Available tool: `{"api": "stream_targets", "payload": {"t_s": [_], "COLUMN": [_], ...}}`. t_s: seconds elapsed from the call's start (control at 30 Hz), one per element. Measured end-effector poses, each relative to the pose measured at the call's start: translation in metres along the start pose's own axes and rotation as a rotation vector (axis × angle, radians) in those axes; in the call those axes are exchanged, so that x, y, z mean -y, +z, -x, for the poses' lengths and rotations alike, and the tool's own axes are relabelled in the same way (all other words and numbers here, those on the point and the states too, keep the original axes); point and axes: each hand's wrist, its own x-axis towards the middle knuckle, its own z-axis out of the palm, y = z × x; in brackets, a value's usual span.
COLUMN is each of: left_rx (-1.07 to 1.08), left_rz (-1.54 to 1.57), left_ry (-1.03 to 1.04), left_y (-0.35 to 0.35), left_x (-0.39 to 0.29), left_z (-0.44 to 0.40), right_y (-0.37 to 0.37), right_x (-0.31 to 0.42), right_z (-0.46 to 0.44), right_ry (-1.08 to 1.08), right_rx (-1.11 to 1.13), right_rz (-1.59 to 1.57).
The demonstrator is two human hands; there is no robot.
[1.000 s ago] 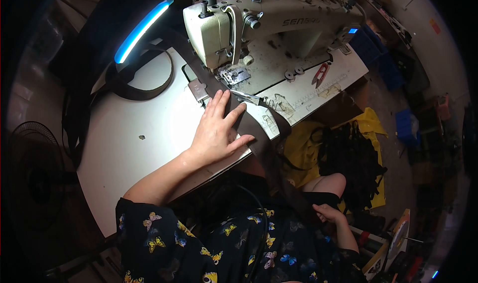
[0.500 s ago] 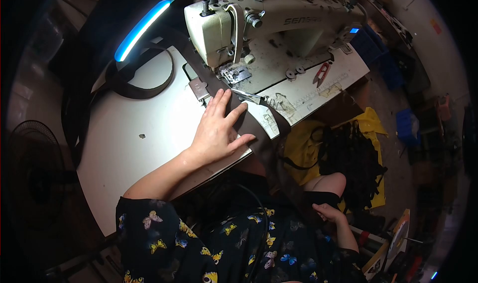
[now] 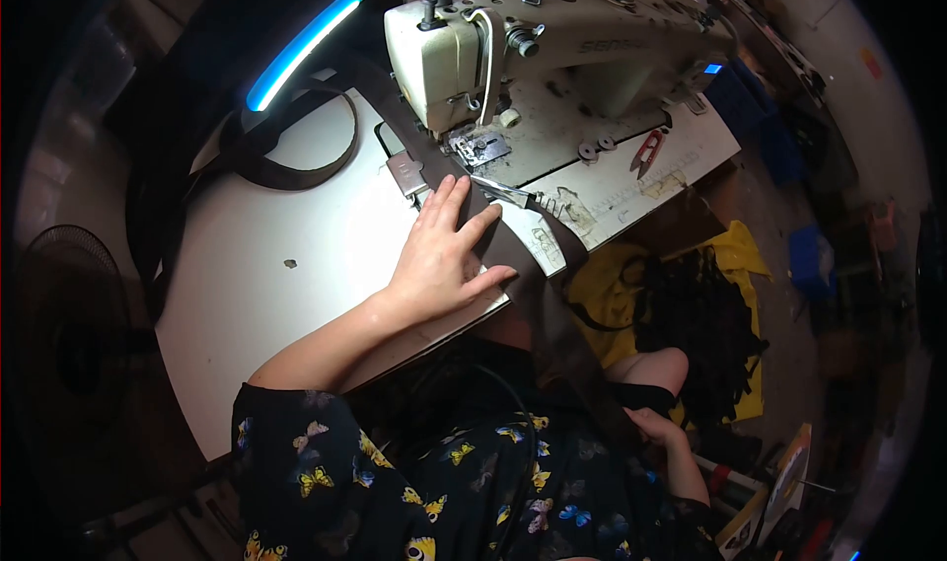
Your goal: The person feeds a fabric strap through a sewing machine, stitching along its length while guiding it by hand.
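Observation:
My left hand lies flat with spread fingers on a dark brown fabric strip at the sewing machine's front edge. The strip runs under the presser foot of the sewing machine and off the table toward my lap. Down beside my knee, my right hand is closed on the lower part of that strip; some of its fingers are hidden. A narrower dark band passes through a metal folder just right of my left fingertips.
A looped dark band rests on the white table. Red-handled thread snips and two bobbins lie right of the needle. A blue-edged lamp glows above. Black straps are heaped on yellow cloth.
The whole view has shifted slightly, so the machine and table appear a little further right. My left hand stays flat on the strip, and my right hand remains low beside my knee.

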Motion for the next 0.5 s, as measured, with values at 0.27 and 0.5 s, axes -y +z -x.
{"api": "stream_targets", "payload": {"t_s": [0.27,0.5], "left_rx": [0.000,-0.002], "left_rz": [0.008,0.001], "left_ry": [0.006,0.010], "left_y": [0.000,0.000], "left_x": [0.000,0.001], "left_z": [0.001,0.001], "right_y": [-0.002,-0.005], "right_x": [-0.003,-0.008], "right_z": [-0.002,-0.006], "right_ry": [0.011,-0.019], "right_rx": [0.019,0.036], "right_rz": [0.020,0.005]}}
